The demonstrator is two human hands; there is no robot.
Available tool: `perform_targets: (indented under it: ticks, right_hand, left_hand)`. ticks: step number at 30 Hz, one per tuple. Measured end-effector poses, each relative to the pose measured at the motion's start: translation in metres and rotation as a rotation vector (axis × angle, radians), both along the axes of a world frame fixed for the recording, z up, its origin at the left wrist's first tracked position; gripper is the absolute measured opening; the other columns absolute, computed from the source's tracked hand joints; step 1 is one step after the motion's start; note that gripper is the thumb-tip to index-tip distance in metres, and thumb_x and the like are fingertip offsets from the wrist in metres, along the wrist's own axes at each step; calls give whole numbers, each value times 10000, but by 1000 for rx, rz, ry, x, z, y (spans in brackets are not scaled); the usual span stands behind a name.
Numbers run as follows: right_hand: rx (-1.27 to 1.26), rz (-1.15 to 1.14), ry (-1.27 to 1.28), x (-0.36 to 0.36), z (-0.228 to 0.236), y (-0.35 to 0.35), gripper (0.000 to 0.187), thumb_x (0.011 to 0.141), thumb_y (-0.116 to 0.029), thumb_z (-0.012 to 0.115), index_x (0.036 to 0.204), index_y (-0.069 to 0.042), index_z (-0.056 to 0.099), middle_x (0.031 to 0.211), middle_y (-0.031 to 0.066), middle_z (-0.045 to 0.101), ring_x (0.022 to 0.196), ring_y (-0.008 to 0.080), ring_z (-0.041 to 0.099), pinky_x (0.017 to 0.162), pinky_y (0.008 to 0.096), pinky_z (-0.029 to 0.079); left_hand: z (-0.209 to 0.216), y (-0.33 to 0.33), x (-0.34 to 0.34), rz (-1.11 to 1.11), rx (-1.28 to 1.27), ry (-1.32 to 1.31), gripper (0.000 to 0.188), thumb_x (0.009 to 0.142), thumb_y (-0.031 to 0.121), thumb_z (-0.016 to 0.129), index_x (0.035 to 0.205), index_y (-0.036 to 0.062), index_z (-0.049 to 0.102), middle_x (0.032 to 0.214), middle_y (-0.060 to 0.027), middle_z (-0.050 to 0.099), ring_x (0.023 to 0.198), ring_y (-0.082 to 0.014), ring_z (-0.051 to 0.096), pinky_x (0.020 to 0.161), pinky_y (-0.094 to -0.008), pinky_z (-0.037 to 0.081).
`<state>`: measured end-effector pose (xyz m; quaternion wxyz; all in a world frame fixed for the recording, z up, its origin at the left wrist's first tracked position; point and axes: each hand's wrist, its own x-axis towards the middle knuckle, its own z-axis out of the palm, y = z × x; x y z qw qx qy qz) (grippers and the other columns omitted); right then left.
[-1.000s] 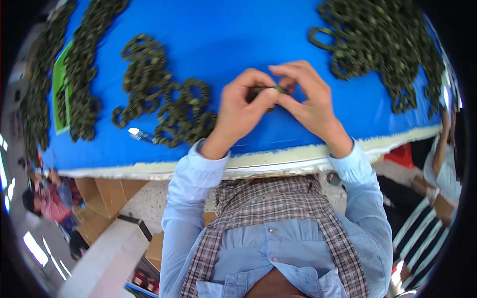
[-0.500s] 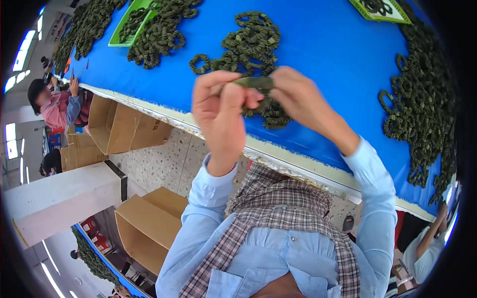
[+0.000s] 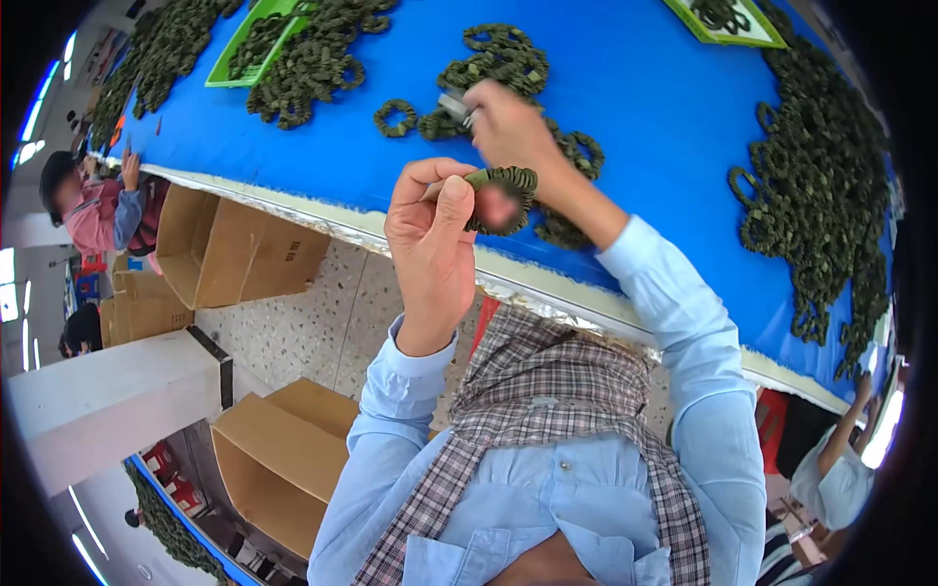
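Note:
Near the table's front edge, my left hand pinches a dark green gathered-fabric scrunchie between thumb and fingers. The band stands up as a ring, with a smooth stretch at the pinch. My right hand reaches farther over the blue table, closed around a small silvery tool, smeared by motion and too blurred to name more exactly. Beneath and beyond it lies a pile of the same scrunchies. One single scrunchie lies to the left of that pile.
More scrunchies are heaped at the right and at the far left. Two green trays stand at the back, left and right. Cardboard boxes sit on the floor at left. A person in pink works at the table's left end.
My right hand has left the scrunchie and moved up and left to the pile, now around a silvery tool. My left hand still holds the scrunchie, whose ring now shows.

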<state>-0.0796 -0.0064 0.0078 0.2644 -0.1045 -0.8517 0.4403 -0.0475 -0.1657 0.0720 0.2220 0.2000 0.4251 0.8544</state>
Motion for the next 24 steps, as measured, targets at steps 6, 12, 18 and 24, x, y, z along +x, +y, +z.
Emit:
perform_targets:
  ticks: [6, 12, 18, 24]
  right_hand:
    - [-473, -74, -46, 135, 80, 28, 184, 955, -133, 546, 1067, 6, 588, 827, 26, 590, 704, 75, 535, 617, 237, 441]
    - [-554, -207, 13, 230, 76, -5, 176, 888, -89, 676, 1026, 12, 632, 879, 14, 618, 751, 63, 554, 644, 216, 449]
    - [-474, -256, 102, 260, 52, 0, 169, 844, -71, 721, 979, 18, 671, 873, 54, 653, 782, 92, 602, 654, 228, 475]
    - [-397, -303, 152, 264, 48, 3, 147, 827, -58, 726, 943, 20, 680, 857, 92, 657, 773, 138, 625, 656, 245, 484]
  left_hand:
    - [-11, 23, 23, -145, -39, -41, 119, 951, 118, 591, 1014, 17, 577, 877, -126, 677, 755, -173, 642, 801, -391, 560]
    - [-25, 45, 62, -230, -127, 49, 93, 896, 24, 639, 976, -4, 601, 897, -133, 679, 807, -204, 681, 757, -341, 575]
    - [-29, 58, 85, -234, -169, 165, 124, 856, -48, 657, 961, -16, 601, 952, -136, 656, 825, -213, 682, 732, -308, 573]
    - [-28, 64, 98, -231, -162, 197, 126, 853, -59, 656, 957, -14, 599, 959, -140, 654, 824, -197, 674, 728, -295, 563]
